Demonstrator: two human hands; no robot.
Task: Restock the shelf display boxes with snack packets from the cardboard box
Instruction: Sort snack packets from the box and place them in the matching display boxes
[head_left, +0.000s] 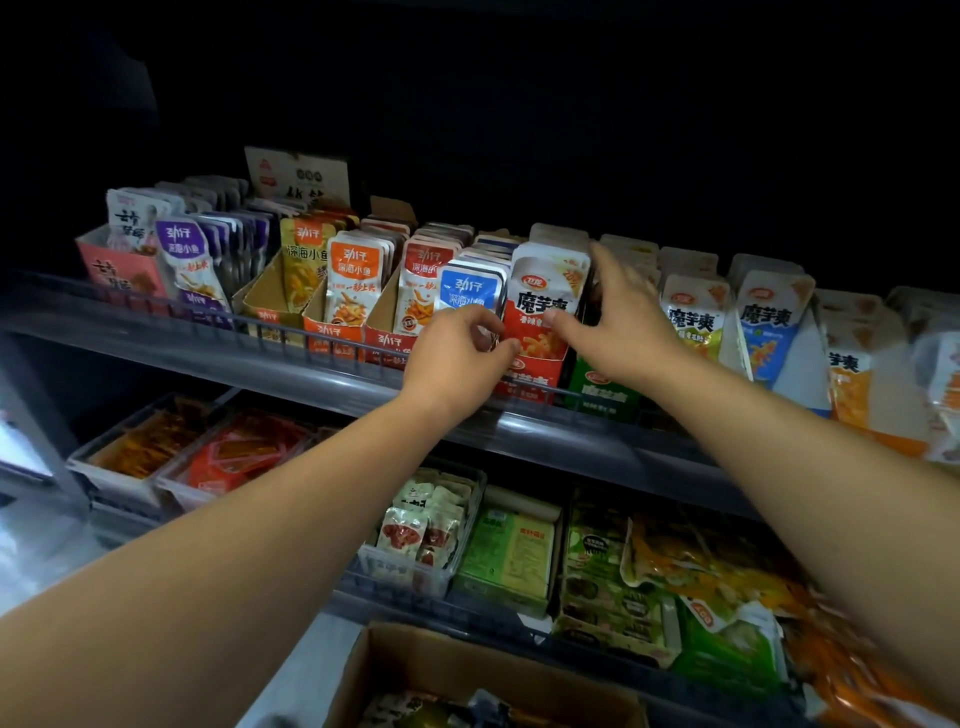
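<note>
On the upper shelf (571, 431), my left hand (457, 358) pinches the left edge of the red box (535, 374) with curled fingers. At 3 o'clock of this box my right hand (621, 325) is spread wide, its thumb touching the front packet (545, 291). The cardboard box (415, 660) is at 6 o'clock.

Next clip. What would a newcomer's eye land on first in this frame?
Mid-frame at the upper shelf, the left hand and right hand flank the red-and-white packets standing in a red display box. To either side, a bright row of other snack packets stands out against the dark background. At the bottom edge sits the open cardboard box.
</note>
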